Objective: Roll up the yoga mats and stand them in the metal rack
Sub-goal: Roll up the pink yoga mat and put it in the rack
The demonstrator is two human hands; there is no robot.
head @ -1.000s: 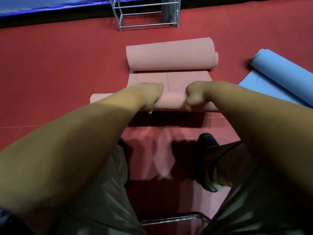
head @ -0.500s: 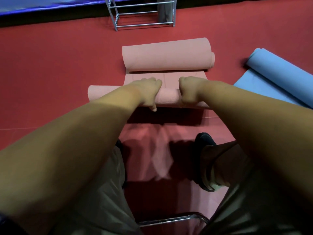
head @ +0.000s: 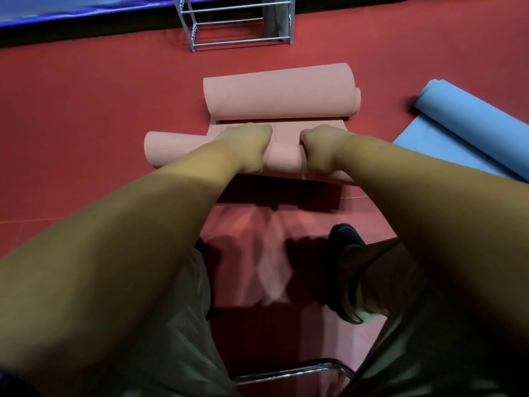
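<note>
At centre frame, left hand and right hand grip the pink mat roll, fingers curled over it; metal rack at top centre.

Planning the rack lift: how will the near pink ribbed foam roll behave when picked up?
Likely unrolls if released: only the left hand and right hand hold the near pink ribbed foam roll shut. Round, so apt to roll. A flat strip joins it to the far pink roll, so lifting would likely drag that.

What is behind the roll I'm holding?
A short flat mat strip, then a fatter pink roll, then the rack. The left hand and right hand cover part of the strip.
</note>
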